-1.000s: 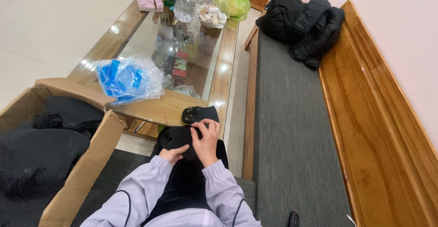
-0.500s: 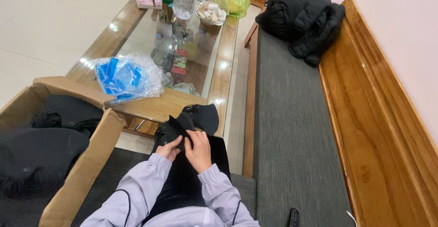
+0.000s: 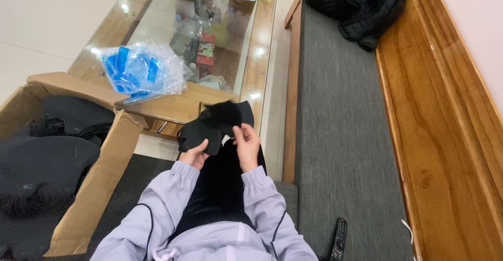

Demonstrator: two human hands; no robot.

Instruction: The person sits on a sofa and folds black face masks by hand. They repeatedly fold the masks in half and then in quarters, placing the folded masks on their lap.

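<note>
A small black fabric piece [image 3: 217,124] is held up over my lap, just in front of the table's near edge. My left hand [image 3: 195,155] grips its lower left part from beneath. At its lower right edge my right hand [image 3: 246,144] pinches the cloth between thumb and fingers. Both arms wear pale lilac sleeves. The fabric's upper part is fluffy and dark, and its exact shape is hard to make out.
A glass-topped wooden coffee table [image 3: 257,62] carries a blue-and-clear plastic bag [image 3: 141,72] and bottles. An open cardboard box [image 3: 99,172] of black items stands at left. The grey bench cushion [image 3: 340,135] holds a black jacket [image 3: 356,4] and a remote [image 3: 339,237].
Both hands have lifted the black fabric off my lap and spread it. The camera view has moved closer and tilted down.
</note>
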